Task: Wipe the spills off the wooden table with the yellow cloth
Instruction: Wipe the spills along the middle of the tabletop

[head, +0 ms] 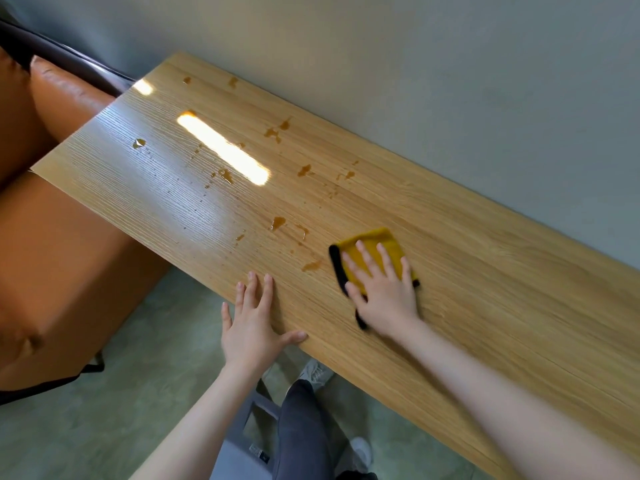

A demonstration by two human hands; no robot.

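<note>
A long wooden table (485, 278) runs along the wall. Several amber spills (277, 222) dot its left and middle parts, the nearest one (310, 266) just left of the cloth. The yellow cloth (372, 250) with a black edge lies flat on the table. My right hand (384, 292) presses down on it with fingers spread. My left hand (254, 323) rests flat on the table's near edge, fingers apart, holding nothing.
An orange leather sofa (52, 254) stands at the table's left end. The grey wall (450, 81) borders the far edge. Below the near edge are a green floor (121, 410), a grey stool (242, 441) and my legs and shoes.
</note>
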